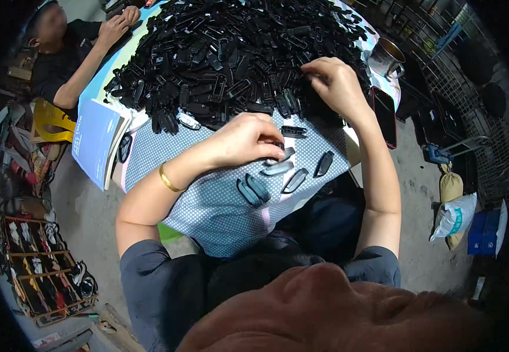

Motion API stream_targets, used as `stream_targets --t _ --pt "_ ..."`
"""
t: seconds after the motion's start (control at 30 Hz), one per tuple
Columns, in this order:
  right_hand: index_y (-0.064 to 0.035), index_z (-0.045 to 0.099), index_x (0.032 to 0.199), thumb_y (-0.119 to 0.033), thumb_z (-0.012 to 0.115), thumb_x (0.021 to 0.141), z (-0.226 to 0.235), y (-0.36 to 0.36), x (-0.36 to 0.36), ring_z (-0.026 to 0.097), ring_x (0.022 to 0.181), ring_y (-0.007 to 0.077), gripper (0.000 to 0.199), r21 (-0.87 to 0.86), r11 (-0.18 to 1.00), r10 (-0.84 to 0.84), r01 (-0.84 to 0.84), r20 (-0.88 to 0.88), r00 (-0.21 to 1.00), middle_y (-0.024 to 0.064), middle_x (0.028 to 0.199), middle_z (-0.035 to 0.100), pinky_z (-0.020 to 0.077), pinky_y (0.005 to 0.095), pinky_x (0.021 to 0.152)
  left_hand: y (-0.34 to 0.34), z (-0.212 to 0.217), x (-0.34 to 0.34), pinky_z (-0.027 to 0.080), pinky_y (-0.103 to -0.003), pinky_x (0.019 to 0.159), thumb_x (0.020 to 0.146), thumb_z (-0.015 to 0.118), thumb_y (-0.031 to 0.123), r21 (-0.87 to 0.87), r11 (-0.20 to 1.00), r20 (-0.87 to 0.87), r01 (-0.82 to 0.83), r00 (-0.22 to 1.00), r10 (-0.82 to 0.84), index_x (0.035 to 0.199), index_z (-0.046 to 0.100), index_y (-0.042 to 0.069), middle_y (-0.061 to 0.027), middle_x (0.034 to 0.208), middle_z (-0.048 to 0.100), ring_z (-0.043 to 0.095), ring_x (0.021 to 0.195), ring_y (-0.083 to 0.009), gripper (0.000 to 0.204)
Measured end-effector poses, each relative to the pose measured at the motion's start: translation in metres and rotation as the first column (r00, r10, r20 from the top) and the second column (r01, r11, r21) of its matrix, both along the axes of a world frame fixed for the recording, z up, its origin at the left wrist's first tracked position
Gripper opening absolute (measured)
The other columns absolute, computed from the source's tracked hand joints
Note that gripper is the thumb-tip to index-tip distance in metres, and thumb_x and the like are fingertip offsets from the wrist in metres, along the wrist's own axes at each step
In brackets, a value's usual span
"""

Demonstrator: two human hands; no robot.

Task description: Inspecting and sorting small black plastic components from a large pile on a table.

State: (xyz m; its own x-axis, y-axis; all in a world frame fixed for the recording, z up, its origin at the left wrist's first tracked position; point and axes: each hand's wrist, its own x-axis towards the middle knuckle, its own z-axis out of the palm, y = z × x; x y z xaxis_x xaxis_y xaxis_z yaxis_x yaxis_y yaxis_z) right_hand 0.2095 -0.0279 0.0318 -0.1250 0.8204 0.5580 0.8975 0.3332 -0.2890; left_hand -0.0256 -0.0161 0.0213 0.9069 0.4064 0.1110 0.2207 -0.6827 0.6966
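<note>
A large heap of small black plastic parts (225, 58) covers the far side of the table. My left hand (248, 141) is closed at the near edge of the heap, its thumb and fingers pinching a small black plastic part (288, 154). Just beneath those fingertips lies another long part (278, 169). Over the heap's right side, my right hand (336, 85) has thumb and forefinger apart, with nothing visible between them. Several loose parts rest on the patterned cloth (207, 205) near me, among them an oval frame-like part (295, 180) and a darker part (324, 164).
A blue-covered book (96, 144) lies at the table's left edge. On the right are a metal mug (386, 57) and a phone (383, 117). Another person (61, 58) sits at the far left. A rack (49, 267) and sacks (455, 217) stand on the floor.
</note>
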Motion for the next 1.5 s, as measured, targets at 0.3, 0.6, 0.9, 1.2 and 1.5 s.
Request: stream_targets --t 0.3,0.6,0.9,1.2,1.5 --pt "-0.0054 0.064 0.097 -0.010 0.067 0.070 -0.012 0.050 -0.024 0.055 0.089 0.0270 0.028 0.124 0.990 0.040 -0.074 0.258 0.965 0.0066 0.099 0.062 0.0474 0.0344 0.078 0.010 -0.031 0.035 0.045 -0.036 0.079 0.071 0.068 0.015 0.312 0.947 0.242 -0.080 0.970 0.002 0.090 0.064 0.000 -0.0113 0.095 0.055 0.053 0.090 -0.0281 0.025" --pt "0.0020 0.056 0.112 -0.008 0.065 0.081 0.002 0.009 -0.032 0.061 0.081 0.0126 0.033 0.027 0.939 0.217 -0.343 -0.820 0.530 0.0059 0.094 0.062 0.0503 0.0247 0.073 0.010 -0.022 0.017 0.045 -0.023 0.057 0.075 0.068 0.010 -0.128 0.934 0.298 -0.333 0.885 0.357 0.095 0.059 -0.001 -0.0066 0.077 0.057 0.052 0.060 -0.0088 0.025" --pt "0.0013 0.062 0.103 -0.005 0.067 0.075 -0.018 -0.031 -0.046 0.061 0.088 0.0177 0.030 0.078 0.967 0.247 -0.241 -0.509 0.824 0.0107 0.096 0.060 0.0488 0.0260 0.075 0.013 -0.011 0.013 0.040 -0.015 0.050 0.088 0.055 0.013 -0.595 0.780 0.372 -0.195 0.793 0.482 0.109 0.056 0.000 0.0012 0.072 0.055 0.048 0.056 -0.0025 0.025" --pt "0.0019 0.063 0.097 -0.002 0.069 0.071 -0.018 -0.035 -0.059 0.062 0.082 0.0220 0.028 0.230 0.934 0.338 -0.274 -0.318 0.886 0.0129 0.091 0.062 0.0498 0.0280 0.070 0.021 -0.009 0.001 0.036 -0.013 0.041 0.095 0.043 0.034 -0.877 0.478 0.298 0.047 0.835 0.464 0.112 0.057 0.003 0.0003 0.064 0.055 0.050 0.050 -0.0032 0.038" --pt "0.0015 0.064 0.100 -0.004 0.070 0.073 -0.020 -0.032 -0.062 0.062 0.078 0.0149 0.028 0.181 0.956 0.292 -0.232 -0.483 0.826 0.0096 0.091 0.062 0.0511 0.0241 0.067 0.021 -0.010 0.000 0.042 -0.019 0.064 0.089 0.054 0.014 -0.348 0.927 0.486 -0.142 0.818 0.308 0.118 0.054 0.001 -0.0015 0.082 0.055 0.050 0.071 -0.0065 0.032"
